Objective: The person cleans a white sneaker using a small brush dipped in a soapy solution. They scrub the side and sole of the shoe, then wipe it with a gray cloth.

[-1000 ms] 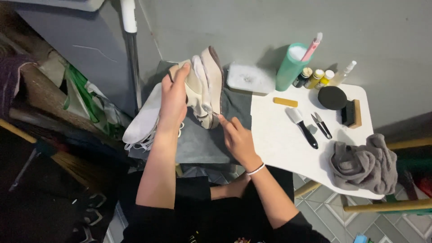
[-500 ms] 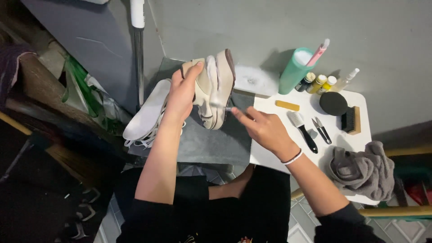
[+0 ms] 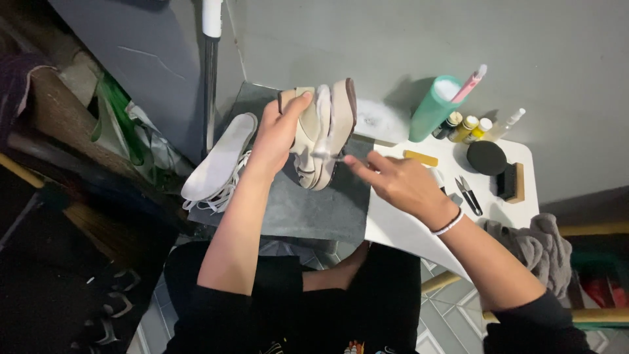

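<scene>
My left hand (image 3: 278, 131) grips a beige platform shoe (image 3: 324, 134) by its upper and holds it on edge above a grey mat (image 3: 314, 210), sole side turned to the right. My right hand (image 3: 400, 183) pinches a thin pale brush (image 3: 327, 156) whose tip touches the side of the shoe's sole. A white insole (image 3: 219, 157) and loose white laces (image 3: 216, 196) lie at the mat's left edge.
A small white table (image 3: 524, 154) on the right carries a teal cup (image 3: 432, 108) with a pink toothbrush, small bottles (image 3: 466, 128), a black round tin (image 3: 486, 157), a wood-backed brush (image 3: 511, 181), snips (image 3: 468, 195) and a grey cloth (image 3: 537, 252). Green bags lie at left.
My right hand rose from below the shoe and now holds the thin brush against the sole. My left hand has tilted the shoe slightly and kept its grip.
</scene>
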